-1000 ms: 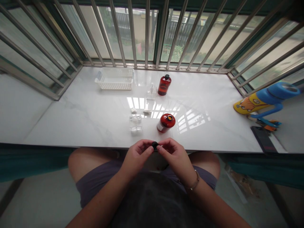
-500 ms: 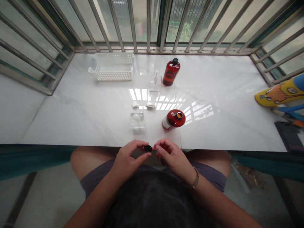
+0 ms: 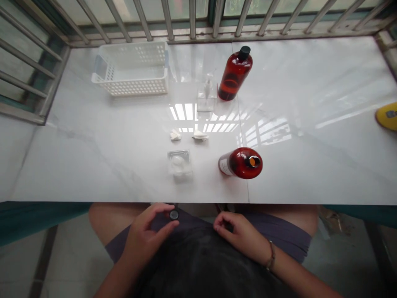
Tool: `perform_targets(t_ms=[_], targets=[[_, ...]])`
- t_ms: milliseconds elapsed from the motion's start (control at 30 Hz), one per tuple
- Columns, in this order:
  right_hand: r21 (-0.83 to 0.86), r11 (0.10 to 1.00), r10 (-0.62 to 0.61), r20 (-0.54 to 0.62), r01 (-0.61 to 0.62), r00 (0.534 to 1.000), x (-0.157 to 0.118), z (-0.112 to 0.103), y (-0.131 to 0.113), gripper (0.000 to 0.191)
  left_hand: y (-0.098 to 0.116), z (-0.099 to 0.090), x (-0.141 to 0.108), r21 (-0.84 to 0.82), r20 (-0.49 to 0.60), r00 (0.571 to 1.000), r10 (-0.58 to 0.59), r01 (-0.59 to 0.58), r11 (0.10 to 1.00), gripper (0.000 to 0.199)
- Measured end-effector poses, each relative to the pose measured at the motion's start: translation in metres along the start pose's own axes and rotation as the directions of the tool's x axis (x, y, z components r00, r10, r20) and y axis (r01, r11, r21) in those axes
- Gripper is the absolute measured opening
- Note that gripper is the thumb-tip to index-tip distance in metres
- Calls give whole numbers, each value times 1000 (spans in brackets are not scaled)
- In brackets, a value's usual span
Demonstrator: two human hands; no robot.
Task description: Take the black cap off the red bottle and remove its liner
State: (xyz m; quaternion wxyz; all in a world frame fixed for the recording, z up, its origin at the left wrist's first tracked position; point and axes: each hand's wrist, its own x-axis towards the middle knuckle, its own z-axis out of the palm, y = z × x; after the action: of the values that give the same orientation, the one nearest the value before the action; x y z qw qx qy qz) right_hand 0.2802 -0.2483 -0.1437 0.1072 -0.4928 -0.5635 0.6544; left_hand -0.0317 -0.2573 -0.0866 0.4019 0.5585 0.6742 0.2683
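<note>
A small black bottle cap [image 3: 174, 215] is pinched between the thumb and forefinger of my left hand [image 3: 145, 229], just off the table's front edge. My right hand [image 3: 238, 234] is over my lap with its fingers curled and tips together. Whatever it may hold is hidden. On the table beyond my hands, an uncapped reddish-brown bottle [image 3: 242, 162] with a white label stands with its mouth showing. Left of it sits a clear plastic box [image 3: 180, 163] with a round shape in it. Two small crumpled white pieces, a left one [image 3: 175, 135] and a right one [image 3: 200, 135], lie behind the box.
Farther back stands a capped reddish-brown bottle [image 3: 235, 74] partly filled with liquid, beside another clear box [image 3: 206, 99]. A white perforated basket [image 3: 139, 87] is at the back left. Metal bars [image 3: 192, 18] border the table's [image 3: 325, 157] far side. A yellow object [image 3: 389, 116] shows at the right edge.
My hands have moved apart and back toward my body, the left one carrying the cap. The view has come closer and tilted down. The objects on the table seem unmoved.
</note>
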Motion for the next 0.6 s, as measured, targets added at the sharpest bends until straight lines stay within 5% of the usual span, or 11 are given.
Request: perform_targets(t_ms=[300, 600], targets=[[-215, 974, 94, 83, -74, 992, 43, 9, 38, 24, -2, -2, 14, -19, 49, 998, -36, 37, 999, 25], [109, 985, -152, 211, 131, 966, 33, 4, -61, 22, 2, -5, 13, -86, 68, 992, 109, -103, 991, 28]])
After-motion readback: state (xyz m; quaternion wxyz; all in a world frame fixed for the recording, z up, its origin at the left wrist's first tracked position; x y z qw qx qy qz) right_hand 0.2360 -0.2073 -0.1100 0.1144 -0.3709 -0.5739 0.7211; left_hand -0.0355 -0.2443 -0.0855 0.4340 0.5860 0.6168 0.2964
